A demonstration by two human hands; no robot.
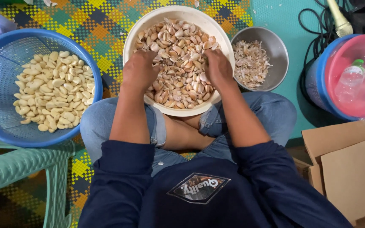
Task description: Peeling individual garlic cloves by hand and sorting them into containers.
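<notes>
A cream bowl [129,40] full of unpeeled garlic cloves [180,63] rests on my lap over my crossed legs. Both hands are down inside it with their backs toward the camera. My left hand [140,69] lies on the cloves at the bowl's left side, fingers curled under. My right hand [217,67] lies on the cloves at the right side, fingers also curled and hidden. Whether either hand grips a clove does not show. A blue basket [1,84] to my left holds peeled pale cloves [55,90].
A metal bowl [271,46] of garlic skins [250,63] touches the cream bowl's right side. Further right a pink and blue bucket [360,97] holds a plastic bottle [351,76]. Cardboard [347,164] lies lower right and a green plastic stool [22,169] lower left. A chequered woven mat [102,25] lies beneath.
</notes>
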